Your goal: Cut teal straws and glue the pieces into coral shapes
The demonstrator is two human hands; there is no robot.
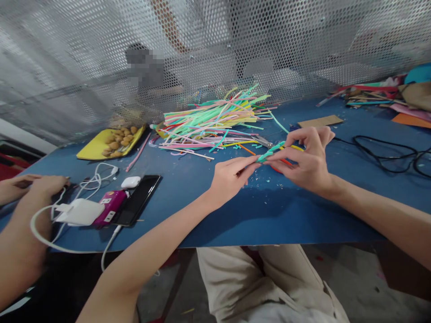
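Observation:
A twisted teal fuzzy stem [269,153] is held above the blue table between my two hands. My left hand [232,177] pinches its lower left end between thumb and fingers. On the other side, my right hand [308,159] has its fingers closed on the upper right part. Yellow and orange-red stems show behind and below the right fingers; whether they join the teal piece I cannot tell. Just behind the hands lie metal scissors [261,141], partly hidden. A large pile of pastel fuzzy stems [215,117] spreads farther back.
On the blue table [208,229] at left are a phone [143,199], a purple power adapter [111,207], white cables and a yellow tray [92,146] of nuts. Another person's hands [37,186] rest at far left. Black cable [380,157] and cardboard [319,121] lie right. Perforated metal stands behind.

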